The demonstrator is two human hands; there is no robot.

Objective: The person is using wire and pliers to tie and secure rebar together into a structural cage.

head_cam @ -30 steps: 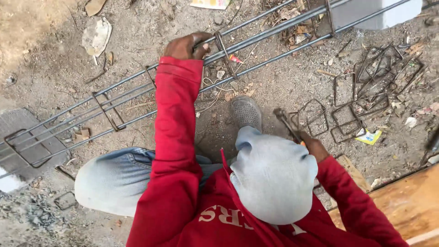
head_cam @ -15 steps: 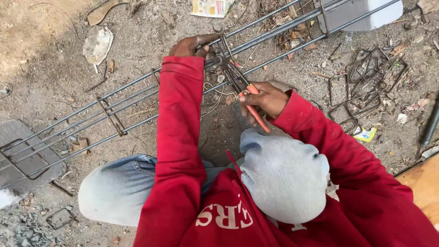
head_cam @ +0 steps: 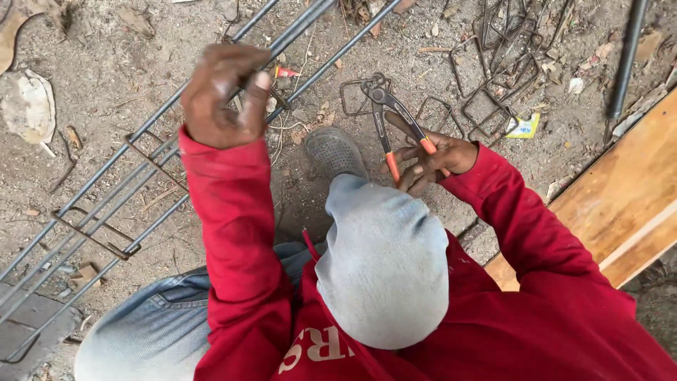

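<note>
While a long rebar cage [head_cam: 141,183] lies slantwise across the dirt, a person in a red sweatshirt crouches beside it. Left hand [head_cam: 222,95] closes tightly around the cage's upper bars, apparently steadying them. Right hand [head_cam: 430,161], just off the cage, grips orange-handled end-cutting pincers [head_cam: 391,116], jaws raised. Loose steel stirrups [head_cam: 493,77] lie beyond. Tie wire is hard to make out.
</note>
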